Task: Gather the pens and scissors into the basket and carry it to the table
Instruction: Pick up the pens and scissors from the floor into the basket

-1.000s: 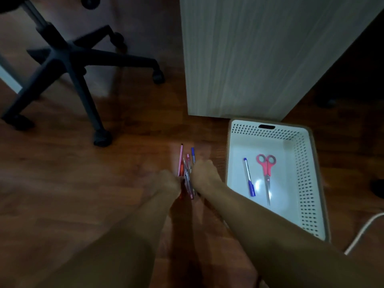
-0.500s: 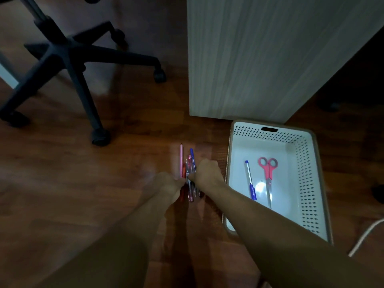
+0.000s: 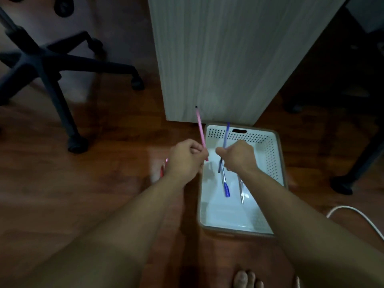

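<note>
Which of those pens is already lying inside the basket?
The clear pen with the blue cap, flat on the floor of the white basket. The pink pen is in the left hand, the purple pen in the right hand.

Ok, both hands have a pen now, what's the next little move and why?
Probably open the right hand first: its purple pen is already above the white basket. The left hand with the pink pen sits just outside the rim.
</note>
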A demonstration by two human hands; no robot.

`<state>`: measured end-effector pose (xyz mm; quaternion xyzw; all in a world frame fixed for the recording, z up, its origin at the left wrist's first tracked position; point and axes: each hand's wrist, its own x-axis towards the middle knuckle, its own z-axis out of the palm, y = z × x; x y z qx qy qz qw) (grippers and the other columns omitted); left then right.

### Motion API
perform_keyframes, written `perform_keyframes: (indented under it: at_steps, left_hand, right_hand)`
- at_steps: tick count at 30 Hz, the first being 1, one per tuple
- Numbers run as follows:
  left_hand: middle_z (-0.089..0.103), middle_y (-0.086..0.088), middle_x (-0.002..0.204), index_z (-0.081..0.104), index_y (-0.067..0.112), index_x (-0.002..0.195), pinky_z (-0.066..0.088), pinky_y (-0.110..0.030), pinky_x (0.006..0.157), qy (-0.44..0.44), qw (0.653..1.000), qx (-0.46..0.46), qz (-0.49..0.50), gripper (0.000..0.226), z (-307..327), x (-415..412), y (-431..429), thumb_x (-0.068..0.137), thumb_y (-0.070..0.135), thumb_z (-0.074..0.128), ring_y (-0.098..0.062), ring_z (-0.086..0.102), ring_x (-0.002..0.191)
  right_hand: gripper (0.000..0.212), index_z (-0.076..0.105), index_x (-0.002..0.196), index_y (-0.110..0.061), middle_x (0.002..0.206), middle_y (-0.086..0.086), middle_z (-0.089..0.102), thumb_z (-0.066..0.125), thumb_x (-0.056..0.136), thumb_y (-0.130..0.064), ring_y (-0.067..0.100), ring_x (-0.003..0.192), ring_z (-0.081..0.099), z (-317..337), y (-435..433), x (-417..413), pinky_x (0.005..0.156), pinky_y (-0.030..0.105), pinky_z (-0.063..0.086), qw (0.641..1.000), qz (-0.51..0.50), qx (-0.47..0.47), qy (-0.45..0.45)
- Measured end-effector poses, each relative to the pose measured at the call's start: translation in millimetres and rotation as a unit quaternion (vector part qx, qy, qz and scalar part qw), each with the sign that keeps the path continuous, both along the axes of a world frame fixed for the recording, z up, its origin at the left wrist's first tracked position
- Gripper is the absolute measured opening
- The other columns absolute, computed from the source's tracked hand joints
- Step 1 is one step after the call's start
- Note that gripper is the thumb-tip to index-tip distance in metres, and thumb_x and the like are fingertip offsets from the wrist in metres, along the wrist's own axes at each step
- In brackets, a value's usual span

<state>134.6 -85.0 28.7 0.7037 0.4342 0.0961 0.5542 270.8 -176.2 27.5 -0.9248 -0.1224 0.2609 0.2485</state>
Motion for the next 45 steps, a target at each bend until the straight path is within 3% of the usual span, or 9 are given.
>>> perform_keyframes:
  at_steps: [5,11,14,17,22,32,36,38,45]
  left_hand:
    - [0.085,-0.012,0.102,0.08,0.002,0.108,0.054,-0.023,0.042,0.15,0.975,-0.101,-0.132,0.02,1,24,-45,0.102,0.018,0.071,-0.028,0.081,0.067]
    - [0.073,0.003,0.113,0.069,0.02,0.146,0.05,-0.026,0.086,0.358,0.853,0.0,-0.38,0.071,-22,26,-72,0.093,0.067,0.07,-0.022,0.069,0.108]
    - [0.079,-0.003,0.109,0.073,0.01,0.134,0.051,-0.026,0.072,0.315,0.905,-0.051,-0.281,0.054,-29,22,-69,0.102,0.054,0.07,-0.023,0.078,0.104]
    - [0.087,-0.013,0.087,0.079,-0.006,0.106,0.062,-0.032,0.064,0.243,0.944,-0.184,-0.127,0.046,-20,21,-61,0.111,0.035,0.058,-0.027,0.083,0.062]
    - [0.079,-0.005,0.059,0.082,0.001,0.083,0.042,-0.016,0.038,0.215,0.968,-0.089,-0.094,0.053,-7,3,-15,0.112,0.034,0.051,-0.016,0.065,0.034]
    - [0.081,-0.015,0.078,0.081,0.007,0.081,0.064,-0.037,0.071,0.334,0.941,0.057,0.015,0.054,-60,-82,47,0.09,0.057,0.062,-0.033,0.08,0.076]
    - [0.059,0.002,0.037,0.067,0.013,0.061,0.043,-0.022,0.033,0.379,0.924,0.038,-0.024,0.056,-66,-102,38,0.099,0.054,0.066,-0.007,0.059,0.029]
    - [0.062,0.0,0.041,0.065,0.014,0.061,0.036,-0.017,0.028,0.375,0.927,0.006,-0.028,0.052,-75,-109,36,0.098,0.051,0.071,-0.007,0.056,0.024]
    - [0.08,-0.015,0.079,0.079,0.009,0.082,0.07,-0.047,0.073,0.364,0.93,0.023,-0.033,0.052,-106,-120,35,0.066,0.057,0.071,-0.035,0.082,0.071]
  right_hand:
    - [0.034,0.054,0.077,-0.013,0.078,0.008,0.068,0.079,0.089,-0.033,0.022,0.061,0.071,-24,-53,12,0.056,0.031,0.057,0.994,0.027,-0.103,0.01]
    - [0.036,0.056,0.076,-0.011,0.071,0.005,0.064,0.08,0.093,-0.033,0.018,0.057,0.065,-51,-75,6,0.054,0.026,0.05,0.984,0.061,-0.161,0.051]
    - [0.035,0.066,0.085,-0.007,0.078,0.008,0.071,0.08,0.091,-0.038,0.023,0.065,0.072,-53,-74,7,0.062,0.03,0.059,0.983,0.061,-0.166,0.043]
    - [0.04,0.065,0.086,-0.007,0.083,0.01,0.07,0.068,0.093,-0.046,0.017,0.06,0.065,-48,-67,11,0.051,0.027,0.047,0.989,0.06,-0.138,0.009]
    - [0.04,0.062,0.066,-0.005,0.058,0.008,0.062,0.06,0.093,-0.033,0.022,0.047,0.056,-25,-37,-2,0.05,0.025,0.045,0.999,0.026,0.014,-0.034]
    - [0.031,0.072,0.069,-0.009,0.069,0.01,0.07,0.064,0.088,-0.031,0.028,0.066,0.071,-24,52,-83,0.065,0.035,0.061,0.985,0.145,0.098,-0.008]
    - [0.029,0.076,0.089,-0.003,0.081,0.013,0.069,0.07,0.095,-0.03,0.033,0.076,0.073,-53,66,-114,0.067,0.033,0.055,0.976,0.213,0.029,0.038]
    - [0.028,0.074,0.107,-0.002,0.097,0.016,0.072,0.075,0.094,-0.027,0.034,0.087,0.075,-64,65,-124,0.076,0.038,0.062,0.973,0.225,-0.008,0.049]
    - [0.037,0.075,0.112,0.001,0.11,0.02,0.075,0.084,0.082,-0.018,0.036,0.095,0.077,-77,57,-134,0.082,0.044,0.067,0.968,0.24,-0.075,0.025]
